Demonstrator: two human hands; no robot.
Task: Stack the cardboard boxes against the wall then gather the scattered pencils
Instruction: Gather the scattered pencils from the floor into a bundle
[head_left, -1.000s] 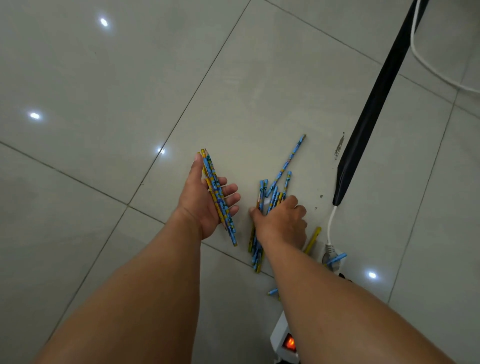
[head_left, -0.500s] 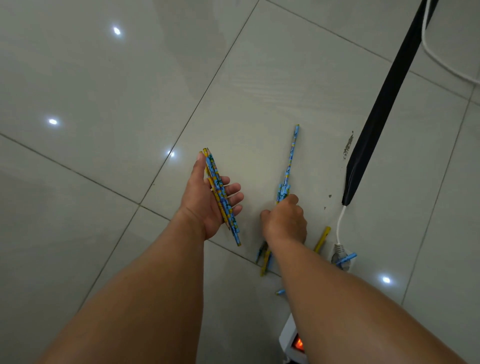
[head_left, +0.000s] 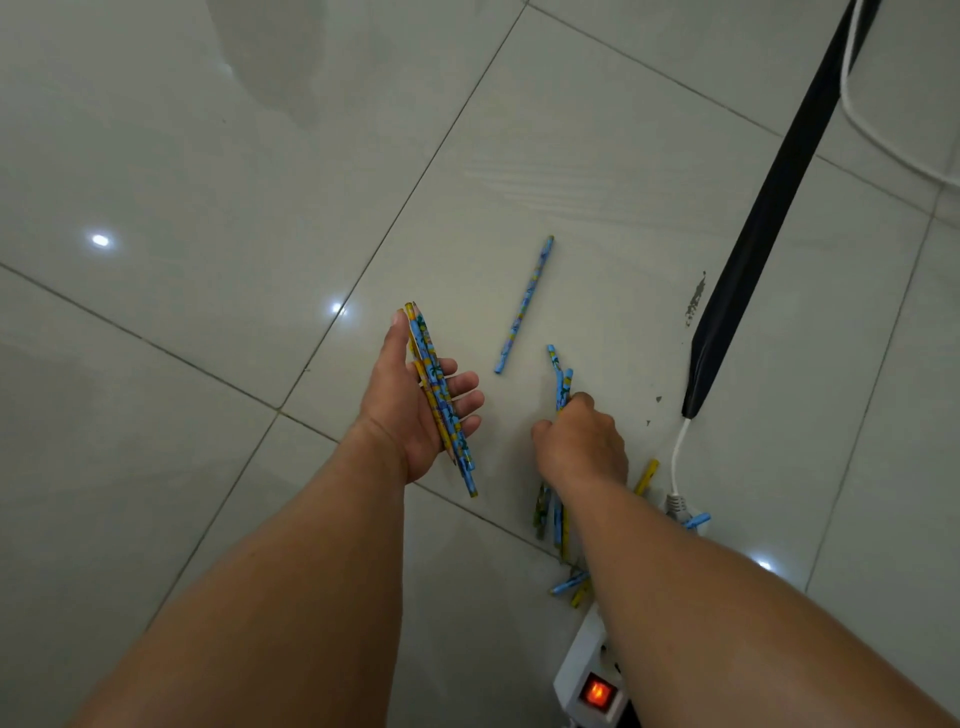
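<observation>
The gathering half of the task is in hand, I judge; no cardboard boxes show in this view. The left hand (head_left: 410, 410) holds a bundle of pencils (head_left: 441, 400) across its palm, fingers curled under it and thumb lying along it, above the tiled floor (head_left: 208, 208). The right hand (head_left: 582, 447) is closed round a clutch of pencils (head_left: 560, 379) low at the floor (their ends poke out at twelve and six o'clock of the fist). A lone blue pencil (head_left: 524, 306) lies loose at eleven o'clock from that fist. A yellow pencil (head_left: 645, 476) sits at four o'clock, just beside a white cable (head_left: 675, 457); stray pencils (head_left: 569, 584) lie at six o'clock near the power strip (head_left: 592, 675). The next move probably calls for passing the clutch into the left bundle, then picking up the strays without snagging the cable.
</observation>
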